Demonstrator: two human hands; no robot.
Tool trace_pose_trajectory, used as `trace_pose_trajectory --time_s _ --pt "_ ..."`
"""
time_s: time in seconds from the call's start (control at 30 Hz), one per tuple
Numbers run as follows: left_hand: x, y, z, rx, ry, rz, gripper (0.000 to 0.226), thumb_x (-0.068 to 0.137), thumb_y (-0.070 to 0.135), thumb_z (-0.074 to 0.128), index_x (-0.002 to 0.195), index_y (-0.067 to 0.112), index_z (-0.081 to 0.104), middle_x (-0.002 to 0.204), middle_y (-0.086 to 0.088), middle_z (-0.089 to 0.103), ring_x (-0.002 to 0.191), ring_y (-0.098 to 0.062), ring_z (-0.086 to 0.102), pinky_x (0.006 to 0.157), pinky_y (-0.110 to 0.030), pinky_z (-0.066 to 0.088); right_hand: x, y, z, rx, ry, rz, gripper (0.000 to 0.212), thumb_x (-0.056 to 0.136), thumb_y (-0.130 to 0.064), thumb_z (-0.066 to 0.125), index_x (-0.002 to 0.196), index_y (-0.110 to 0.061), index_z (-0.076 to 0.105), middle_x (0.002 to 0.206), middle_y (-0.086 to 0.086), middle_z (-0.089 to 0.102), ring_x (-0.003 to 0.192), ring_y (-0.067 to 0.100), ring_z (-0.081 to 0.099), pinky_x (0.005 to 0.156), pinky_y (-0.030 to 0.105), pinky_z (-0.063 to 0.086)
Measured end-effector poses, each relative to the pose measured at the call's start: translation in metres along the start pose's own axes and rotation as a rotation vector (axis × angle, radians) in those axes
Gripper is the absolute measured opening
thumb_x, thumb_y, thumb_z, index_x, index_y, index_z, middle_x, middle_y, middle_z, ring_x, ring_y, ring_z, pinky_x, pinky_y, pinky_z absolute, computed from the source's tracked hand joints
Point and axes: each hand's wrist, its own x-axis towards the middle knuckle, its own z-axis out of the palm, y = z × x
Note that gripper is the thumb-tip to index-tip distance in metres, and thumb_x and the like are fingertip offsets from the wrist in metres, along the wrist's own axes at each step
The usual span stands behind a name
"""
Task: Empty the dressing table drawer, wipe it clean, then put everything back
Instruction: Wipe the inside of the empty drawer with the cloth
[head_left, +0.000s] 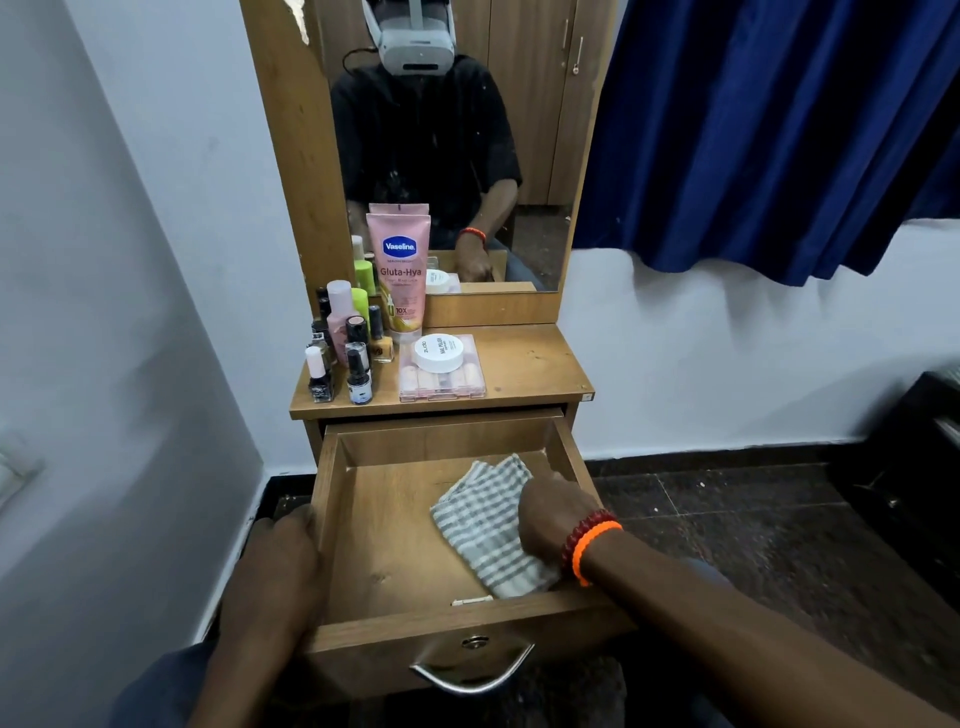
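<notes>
From the head view, the wooden dressing table drawer (395, 545) stands pulled out toward the person, its floor bare apart from a grey-and-white checked cloth (480, 525) lying in the right half. The right hand (553, 519), with red bead and orange bands at the wrist, presses down on the right side of that cloth, palm down near the drawer's right wall; the fingers are hidden under the hand, so I cannot tell whether they curl into the fabric or lie flat. The left hand (288, 545) grips the drawer's left wall from outside, with the fingers curled over the top edge. A curved metal handle (470, 673) and a small round lock sit on the drawer front.

Above, on the wooden tabletop (524, 364), the drawer's things stand together: a cluster of small nail polish bottles (340, 353) at the left, a tall pink Vaseline Gluta-Hya lotion tube (399, 275) upright behind them against the mirror (519, 130), and a clear pink flat case (441, 376) with a round white jar (439, 352) resting on its lid. A dark blue curtain (779, 130) hangs at the right over the white wall.
</notes>
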Motion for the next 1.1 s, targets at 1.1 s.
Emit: trace_pose_trajectory --time_s 1.1 --pt "-0.007 0.012 -0.007 -0.003 -0.022 0.009 0.025 0.099 0.02 0.047 0.119 0.017 0.061 0.101 -0.006 0.055 0.093 -0.025 0.055 0.08 -0.034 0.044 0.036 -0.102 0.022 -0.04 0.114 -0.183 0.05 0.098 -0.045 0.051 0.133 -0.012 0.061 0.144 0.021 0.056 0.141 0.041 0.04 0.114 0.05 0.034"
